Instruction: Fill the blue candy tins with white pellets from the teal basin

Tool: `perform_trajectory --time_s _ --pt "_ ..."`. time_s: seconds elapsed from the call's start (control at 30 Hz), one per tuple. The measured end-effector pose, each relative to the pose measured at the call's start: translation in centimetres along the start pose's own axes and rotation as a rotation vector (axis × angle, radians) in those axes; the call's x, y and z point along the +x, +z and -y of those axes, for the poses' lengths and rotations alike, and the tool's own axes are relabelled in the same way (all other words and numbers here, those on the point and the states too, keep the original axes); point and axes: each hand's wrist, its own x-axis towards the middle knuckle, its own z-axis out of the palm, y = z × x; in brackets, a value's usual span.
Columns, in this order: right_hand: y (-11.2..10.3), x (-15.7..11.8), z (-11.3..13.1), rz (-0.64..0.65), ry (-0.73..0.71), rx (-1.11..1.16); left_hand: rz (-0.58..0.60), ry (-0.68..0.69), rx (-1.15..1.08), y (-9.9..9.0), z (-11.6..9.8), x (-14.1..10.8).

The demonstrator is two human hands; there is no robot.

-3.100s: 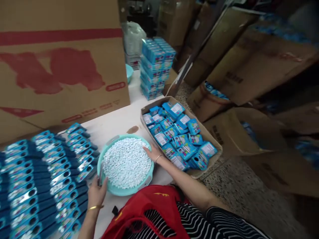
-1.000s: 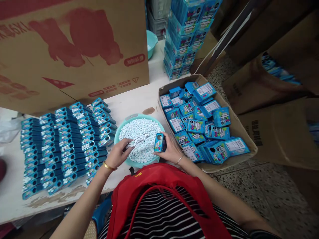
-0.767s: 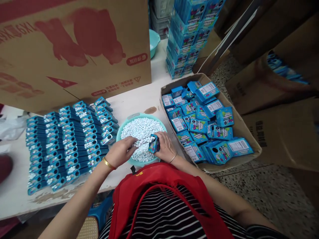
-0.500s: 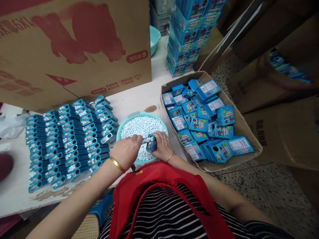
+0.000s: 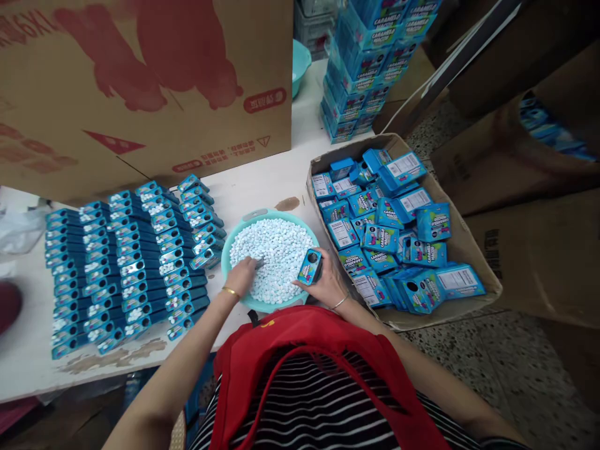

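Observation:
A round turquoise basin (image 5: 225, 255) full of small white candies (image 5: 276, 247) sits in front of me. My left hand (image 5: 242, 276), with a gold bangle at the wrist, is closed around a small grey scoop (image 5: 259, 263) whose end dips into the candies. Over the basin's right side, my right hand (image 5: 327, 281) grips a small blue candy box (image 5: 310, 267), its round-holed face turned up. To the left stand rows of similar blue boxes (image 5: 135, 269), white candies lying on many of their tops.
At right, a shallow cardboard box (image 5: 487, 284) holds a heap of blue boxes. Behind stand a large printed carton (image 5: 187, 94) and a tall stack of wrapped blue packs (image 5: 365, 69). Another turquoise bowl (image 5: 300, 65) is partly hidden behind the carton.
My left hand has moved the scoop from the box's opening left and down into the candies. My right hand has shifted right with the box, turning its holed face upward.

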Motion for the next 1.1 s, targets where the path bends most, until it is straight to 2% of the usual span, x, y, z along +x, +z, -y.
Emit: perform_trajectory --time_s 0.07,0.13,0.2,0.27,0.37,0.47,0.57,0.7,0.87,0.97,1.03,1.1 --pt "-0.2 -0.3 0.0 0.012 0.019 -0.008 -0.038 0.027 -0.051 2.0 -1.0 1.6" --pt "-0.2 -0.5 0.1 0.029 0.032 -0.011 -0.074 0.05 -0.108 3.1 -1.9 2.6" --pt "-0.1 -0.6 0.2 0.042 0.043 -0.005 -0.1 0.074 -0.165 3.3 -2.1 2.9" --pt "0.1 -0.7 0.2 0.047 0.049 0.003 -0.111 0.107 -0.214 2.7 -1.6 2.4" --pt "0.5 -0.5 0.4 0.05 0.037 0.012 -0.129 0.205 -0.316 0.5 -0.6 0.5" --pt "1.0 -0.1 0.7 0.048 0.004 -0.001 -0.162 0.304 -0.377 -2.9 -0.6 -1.9" --pt "1.6 0.5 1.2 0.04 -0.043 -0.043 -0.158 0.36 -0.335 -6.5 -1.5 -3.8" --pt "2.4 1.2 1.8 0.042 -0.136 -0.101 -0.05 0.374 -0.128 -10.0 -3.6 -5.0" --pt "3.3 1.2 2.2 0.05 -0.229 -0.14 0.057 0.195 0.295 -12.2 -8.3 -6.0" --pt "3.8 1.0 2.2 0.039 -0.244 -0.131 0.058 0.165 0.393 -13.1 -11.3 -6.6" --pt "3.9 0.9 2.1 0.033 -0.25 -0.109 0.049 0.17 0.396 -13.7 -12.1 -6.9" --pt "3.8 0.9 2.0 0.026 -0.24 -0.083 0.018 0.182 0.381 -13.8 -11.2 -7.1"
